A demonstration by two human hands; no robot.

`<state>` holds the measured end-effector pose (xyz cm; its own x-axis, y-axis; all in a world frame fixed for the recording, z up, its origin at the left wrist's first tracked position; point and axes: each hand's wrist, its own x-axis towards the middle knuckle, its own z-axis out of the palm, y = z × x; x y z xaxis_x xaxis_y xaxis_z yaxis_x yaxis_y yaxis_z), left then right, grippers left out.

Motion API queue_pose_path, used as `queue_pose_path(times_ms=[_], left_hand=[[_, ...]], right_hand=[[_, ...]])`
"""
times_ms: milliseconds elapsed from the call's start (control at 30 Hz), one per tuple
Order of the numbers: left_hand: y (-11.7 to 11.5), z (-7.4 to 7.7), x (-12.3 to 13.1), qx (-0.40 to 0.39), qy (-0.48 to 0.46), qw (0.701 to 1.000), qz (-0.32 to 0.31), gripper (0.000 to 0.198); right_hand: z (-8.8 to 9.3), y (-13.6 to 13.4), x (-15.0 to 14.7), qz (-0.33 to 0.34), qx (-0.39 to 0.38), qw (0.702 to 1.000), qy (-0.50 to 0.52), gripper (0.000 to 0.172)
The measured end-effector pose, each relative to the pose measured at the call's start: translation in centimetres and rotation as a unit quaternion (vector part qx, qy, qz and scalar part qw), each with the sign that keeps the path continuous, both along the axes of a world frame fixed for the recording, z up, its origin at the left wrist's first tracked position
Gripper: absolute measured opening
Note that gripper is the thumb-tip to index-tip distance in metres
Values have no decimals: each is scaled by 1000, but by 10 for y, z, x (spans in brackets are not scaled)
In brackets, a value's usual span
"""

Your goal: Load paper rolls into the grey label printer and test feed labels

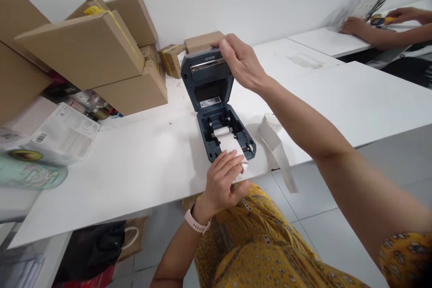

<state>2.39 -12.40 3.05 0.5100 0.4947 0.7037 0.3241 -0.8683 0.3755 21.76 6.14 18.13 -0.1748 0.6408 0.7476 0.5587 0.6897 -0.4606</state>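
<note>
Open label printer (225,119) sits mid worktop (151,162), near front edge. Right hand (241,60) is curled over the top of raised lid (206,78), gripping it. Left hand (224,177) pinches paper tail (232,144) running from roll (221,131) w/ fingertips. Risk, imo: lid slipping down onto fingers, or paper skewing if tugged off-centre. Cardboard boxes (87,49) behind, left

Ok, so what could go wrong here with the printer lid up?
The right hand holds the lid open; if it drops, it could pinch the left hand lying on the paper at the front of the printer. Paper pulled askew might feed crooked. The loose strip hanging over the table edge could slide off.
</note>
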Motion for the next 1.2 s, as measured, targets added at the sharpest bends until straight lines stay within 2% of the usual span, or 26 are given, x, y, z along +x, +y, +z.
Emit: queue_pose_path(times_ms=[67,133,267,367,467,533,567,633,700,800,867,967,1067,1200], left_hand=[[-12,-5,-1,22,10,1000,18,30],[-22,-9,-1,39,15,999,30,35],[-36,-13,2,54,24,998,36,39],[-48,-14,5,63,11,997,51,35],[-62,-12,5,48,-23,997,56,30],[-70,-11,5,-1,-65,995,78,21],[-72,-11,5,-46,-97,988,108,21],[-72,-12,7,-185,-171,949,191,36],[-66,-14,11,-360,-249,869,232,46],[-50,-16,21,-572,-321,739,156,54],[-40,-13,29,-632,-324,696,107,57],[-31,-5,39,-646,-335,681,78,56],[-28,1,46,-637,-373,670,81,54],[-28,-2,50,-618,-387,679,90,54]], right_hand=[[-12,-29,5,8,12,1000,6,66],[-32,-61,10,25,29,999,7,56],[-90,-116,18,41,58,995,-64,42],[-132,-143,21,32,34,992,-120,42],[-154,-160,16,8,-7,993,-118,45],[-159,-167,10,-11,-25,996,-87,44],[-160,-169,6,-19,-29,997,-64,44],[-160,-171,-3,-38,-32,999,-15,42],[-160,-170,-10,-59,-35,997,24,42],[-162,-169,-14,-67,-38,996,45,45],[-162,-168,-13,-58,-41,997,42,46],[-161,-168,-11,-49,-46,997,32,46],[-161,-167,-10,-48,-46,997,30,46],[-163,-166,-10,-44,-37,998,37,46]])
